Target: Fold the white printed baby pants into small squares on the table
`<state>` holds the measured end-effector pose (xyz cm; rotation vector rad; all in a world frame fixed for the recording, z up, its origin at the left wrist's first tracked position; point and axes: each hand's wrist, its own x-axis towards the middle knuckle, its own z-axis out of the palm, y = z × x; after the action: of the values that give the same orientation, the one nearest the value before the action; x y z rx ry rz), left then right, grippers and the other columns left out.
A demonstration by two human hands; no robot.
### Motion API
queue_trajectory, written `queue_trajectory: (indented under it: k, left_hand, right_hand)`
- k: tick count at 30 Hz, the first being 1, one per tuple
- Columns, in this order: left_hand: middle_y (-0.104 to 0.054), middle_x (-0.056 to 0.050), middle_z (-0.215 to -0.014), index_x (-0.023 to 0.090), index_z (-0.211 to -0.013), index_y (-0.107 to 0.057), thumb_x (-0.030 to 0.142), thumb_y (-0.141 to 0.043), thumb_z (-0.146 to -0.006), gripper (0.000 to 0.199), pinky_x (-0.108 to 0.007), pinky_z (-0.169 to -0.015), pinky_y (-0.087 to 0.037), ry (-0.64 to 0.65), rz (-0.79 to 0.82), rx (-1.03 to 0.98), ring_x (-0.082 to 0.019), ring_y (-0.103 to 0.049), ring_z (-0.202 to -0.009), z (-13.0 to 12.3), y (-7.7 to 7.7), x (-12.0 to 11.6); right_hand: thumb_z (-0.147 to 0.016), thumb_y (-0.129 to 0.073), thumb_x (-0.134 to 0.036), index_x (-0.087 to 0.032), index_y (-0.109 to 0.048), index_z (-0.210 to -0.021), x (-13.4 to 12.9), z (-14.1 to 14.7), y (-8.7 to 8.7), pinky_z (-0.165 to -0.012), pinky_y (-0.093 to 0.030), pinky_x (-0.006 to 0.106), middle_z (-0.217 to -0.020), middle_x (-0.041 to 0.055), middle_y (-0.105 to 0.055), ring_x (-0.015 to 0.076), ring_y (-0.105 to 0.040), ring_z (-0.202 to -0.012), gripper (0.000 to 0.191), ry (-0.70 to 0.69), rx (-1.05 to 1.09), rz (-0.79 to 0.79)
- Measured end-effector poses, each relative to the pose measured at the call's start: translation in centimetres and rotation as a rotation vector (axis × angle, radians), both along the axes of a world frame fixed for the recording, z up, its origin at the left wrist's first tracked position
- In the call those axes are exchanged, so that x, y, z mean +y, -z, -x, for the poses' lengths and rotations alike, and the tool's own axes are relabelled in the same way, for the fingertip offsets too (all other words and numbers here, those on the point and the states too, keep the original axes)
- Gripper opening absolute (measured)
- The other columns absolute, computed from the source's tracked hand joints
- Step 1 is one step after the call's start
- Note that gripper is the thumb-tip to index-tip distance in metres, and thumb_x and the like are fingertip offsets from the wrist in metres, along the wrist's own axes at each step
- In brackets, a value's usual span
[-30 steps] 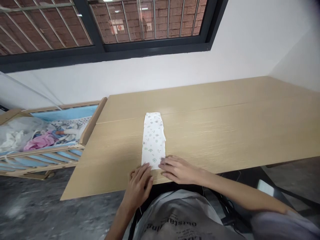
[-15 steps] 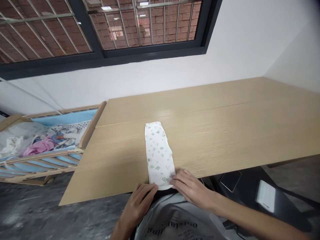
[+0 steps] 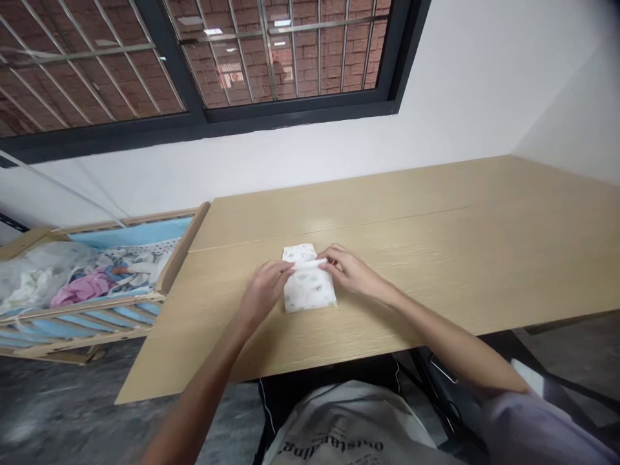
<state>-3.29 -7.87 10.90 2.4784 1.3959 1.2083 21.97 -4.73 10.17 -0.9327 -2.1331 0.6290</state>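
A white baby garment [image 3: 310, 290] with small green prints lies folded on the wooden table [image 3: 416, 258]. Its near end is turned up over the rest, so it forms a short stack with a strip showing beyond the fold. My left hand [image 3: 266, 284] pinches the left corner of the turned-up edge. At the right corner of that same edge, my right hand [image 3: 351, 271] is closed with thumb and fingers on the cloth. The edge is raised slightly between both hands.
To the left stands a wooden crib [image 3: 184, 252] with blue lining, holding a pink cloth [image 3: 82, 289], other fabrics and a clear plastic bag. A barred window [image 3: 285, 58] is in the wall behind the table. A dark chair with a white object [image 3: 527, 374] is at lower right.
Both hands have moved away from the table's front edge, carrying the garment's near end up and over. The long strip is now folded to a shorter one.
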Motion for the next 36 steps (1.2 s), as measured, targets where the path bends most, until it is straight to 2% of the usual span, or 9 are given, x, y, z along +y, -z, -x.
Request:
queue_trajectory:
  k: [7,12,15,18,21,23,27,31,36]
  left_hand:
    - [-0.078,-0.007,-0.109,0.019,-0.106,-0.075,0.028,-0.055,-0.096,0.024,-0.031,-0.09,-0.054,-0.173,0.332,-0.032,-0.02,-0.071,-0.099,0.0,2.7,9.1]
    - [-0.076,-0.01,-0.112,0.019,-0.105,-0.074,0.02,-0.053,-0.095,0.024,-0.034,-0.094,-0.051,-0.256,0.361,0.042,-0.023,-0.068,-0.105,-0.6,5.3,12.0]
    - [-0.075,-0.01,-0.114,0.019,-0.107,-0.073,0.018,-0.051,-0.096,0.025,-0.035,-0.097,-0.048,-0.312,0.368,0.094,-0.024,-0.066,-0.11,-1.1,5.6,12.3]
    - [-0.07,-0.015,-0.127,0.016,-0.121,-0.067,0.02,-0.049,-0.097,0.03,-0.041,-0.105,-0.043,-0.383,0.346,0.127,-0.028,-0.06,-0.121,-1.8,5.1,10.4]
    - [-0.061,-0.02,-0.137,0.011,-0.137,-0.055,0.034,-0.047,-0.101,0.043,-0.047,-0.106,-0.042,-0.448,0.252,0.214,-0.033,-0.056,-0.126,-3.0,5.0,5.3]
    - [-0.061,-0.02,-0.136,0.011,-0.138,-0.054,0.041,-0.043,-0.102,0.048,-0.047,-0.104,-0.044,-0.43,0.189,0.327,-0.033,-0.057,-0.124,-4.2,5.8,1.0]
    - [-0.057,-0.026,-0.142,0.005,-0.136,-0.056,0.044,-0.047,-0.099,0.055,-0.051,-0.103,-0.045,-0.416,0.196,0.483,-0.039,-0.052,-0.132,-6.3,8.9,-5.4]
    - [-0.066,-0.025,-0.129,0.006,-0.129,-0.063,0.043,-0.044,-0.101,0.051,-0.055,-0.102,-0.046,-0.447,0.224,0.518,-0.04,-0.057,-0.127,-7.0,11.0,-6.9]
    - [-0.057,-0.025,-0.143,0.006,-0.132,-0.062,0.042,-0.046,-0.1,0.05,-0.055,-0.107,-0.042,-0.448,0.221,0.477,-0.04,-0.047,-0.139,-6.9,10.7,-6.7]
  right_hand:
    - [-0.091,-0.059,-0.027,-0.017,-0.066,-0.093,10.7,3.0,5.5,-0.066,-0.043,0.028,-0.083,0.0027,-0.067,0.0163,-0.058,-0.073,0.013,0.138,0.09,0.119]
    - [-0.087,-0.057,-0.018,-0.017,-0.065,-0.085,14.0,4.6,8.4,-0.07,-0.045,0.027,-0.083,0.0036,-0.068,0.0156,-0.06,-0.076,0.008,0.213,0.037,0.173]
    - [-0.087,-0.055,-0.016,-0.016,-0.065,-0.084,14.6,5.0,9.0,-0.071,-0.048,0.028,-0.084,0.0052,-0.069,0.0166,-0.062,-0.076,0.01,0.224,0.0,0.202]
    - [-0.091,-0.054,-0.019,-0.014,-0.067,-0.096,14.0,4.8,8.6,-0.082,-0.051,0.034,-0.094,0.0099,-0.069,0.021,-0.064,-0.088,0.015,0.248,-0.02,0.183]
    - [-0.099,-0.048,-0.03,-0.013,-0.061,-0.126,11.8,4.4,7.1,-0.105,-0.044,0.043,-0.123,0.017,-0.064,0.0275,-0.058,-0.118,0.035,0.236,-0.081,-0.024]
    - [-0.103,-0.043,-0.038,-0.015,-0.052,-0.142,9.5,4.4,5.9,-0.115,-0.035,0.047,-0.141,0.0174,-0.055,0.0289,-0.049,-0.134,0.046,0.1,-0.163,-0.16]
    - [-0.107,-0.034,-0.045,-0.024,-0.036,-0.157,4.9,5.6,4.9,-0.124,-0.022,0.047,-0.164,0.008,-0.035,0.0244,-0.028,-0.152,0.054,-0.383,-0.32,-0.198]
    - [-0.109,-0.03,-0.045,-0.024,-0.026,-0.162,3.1,6.8,6.7,-0.127,-0.016,0.042,-0.168,0.0057,-0.023,0.0198,-0.02,-0.155,0.057,-0.628,-0.369,-0.114]
    - [-0.108,-0.028,-0.049,-0.023,-0.024,-0.162,5.2,7.0,9.2,-0.128,-0.011,0.044,-0.168,0.006,-0.019,0.0215,-0.015,-0.156,0.061,-0.56,-0.463,-0.027]
